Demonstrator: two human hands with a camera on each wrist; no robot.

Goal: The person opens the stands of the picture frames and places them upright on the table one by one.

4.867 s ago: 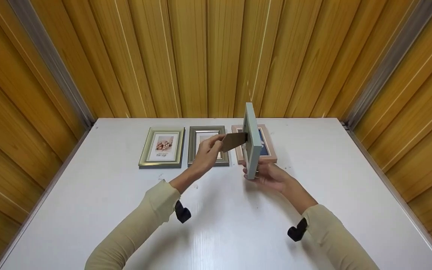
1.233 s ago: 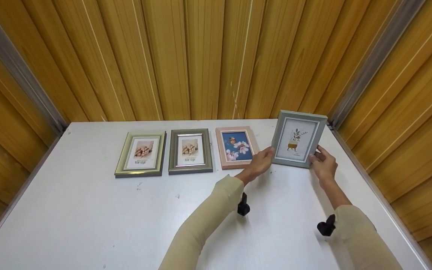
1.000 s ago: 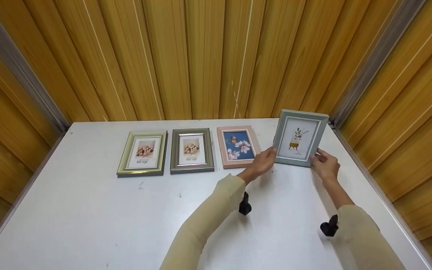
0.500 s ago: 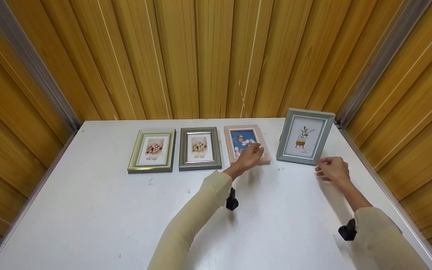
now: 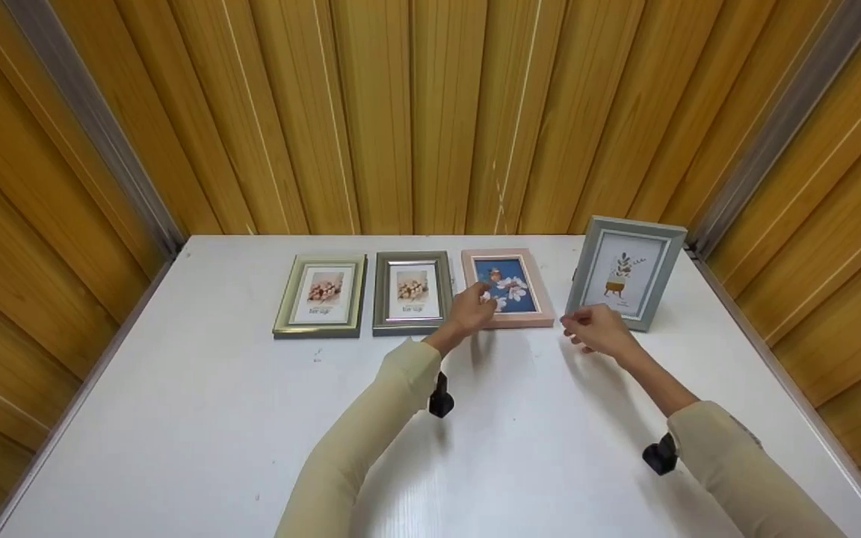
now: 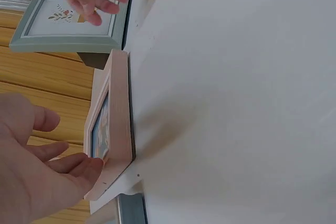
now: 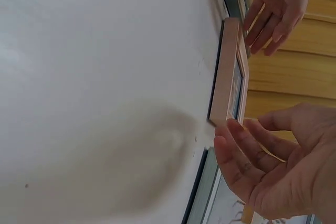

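A grey-green picture frame [image 5: 628, 273] with a plant print stands upright at the table's back right; part of its brown back stand [image 6: 93, 60] shows in the left wrist view. In front of its lower left corner hovers my right hand [image 5: 599, 329], fingers loosely bent and holding nothing. To the left lies a pink picture frame [image 5: 514, 288], flat, with blossoms on blue. My left hand [image 5: 473, 308] is over that frame's lower left edge, fingers relaxed, holding nothing. Whether its fingertips touch the pink frame [image 6: 118, 119] I cannot tell.
Two more frames lie flat in the row: a dark grey-brown one [image 5: 412, 326] and a pale gold-green one [image 5: 287, 299]. All are on a white table [image 5: 176, 418]. Wood-patterned panels [image 5: 371, 119] rise behind and at both sides.
Earlier, my hands held the grey-green frame raised and worked its back stand; then they set it upright at the right and let go. Both hands have since moved left toward the pink frame.
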